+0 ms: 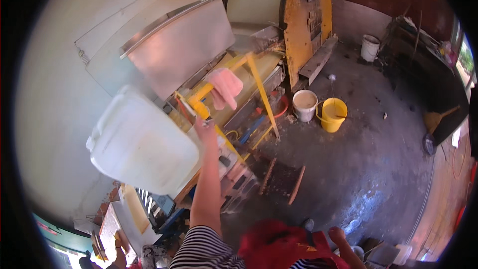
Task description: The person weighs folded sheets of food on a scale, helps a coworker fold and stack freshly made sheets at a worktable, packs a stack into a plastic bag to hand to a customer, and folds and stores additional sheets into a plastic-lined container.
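Stretched forward, my left hand (204,129) is at the near end of a yellow metal frame (257,89). Blur hides whether its fingers grip the frame or a small object there. A pink cloth or glove (225,84) hangs over the frame's top bar, just beyond that hand. A large translucent white plastic jug (145,145) stands to the left of my forearm. Low at my right side, my right hand (338,234) has curled fingers, with nothing visible in them. A red apron (269,241) covers my front.
A white bucket (305,106) and a yellow bucket (333,116) stand on the dark floor (373,149). Behind them is a large drum-shaped machine (304,26) with an orange end. A small rack (283,179) lies nearby. Another person's hand (118,241) shows at lower left.
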